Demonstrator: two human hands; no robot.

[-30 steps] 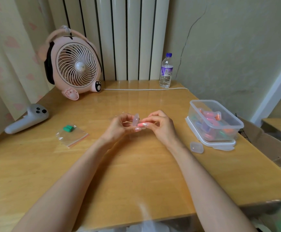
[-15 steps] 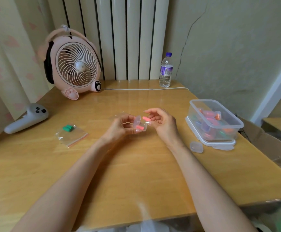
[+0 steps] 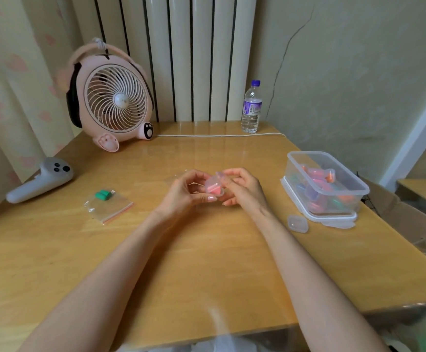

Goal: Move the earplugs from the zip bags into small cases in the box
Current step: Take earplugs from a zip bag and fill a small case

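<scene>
Head view: over the desk [image 3: 206, 262], with the clear box [image 3: 293, 171] off to my right, my left hand [image 3: 184, 193] and right hand [image 3: 244, 186] together grip one small case [image 3: 214, 184]. A zip bag [image 3: 112, 209] lies at my left holding green earplugs [image 3: 102, 194]; pink earplugs [image 3: 213, 190] sit inside the case.

My left grip [image 3: 184, 193] and right grip [image 3: 243, 189] meet above the middle of the counter [image 3: 206, 250]. Both curl round one small clear case [image 3: 214, 186] with pink earplugs [image 3: 213, 189] inside, its lid tilted up. To my left a zip bag [image 3: 110, 208] lies flat with green earplugs [image 3: 102, 195] in it. To my right the clear box [image 3: 291, 171] stands on its own lid and holds cases with coloured earplugs. A second case [image 3: 297, 224] lies just beside the box.
</scene>
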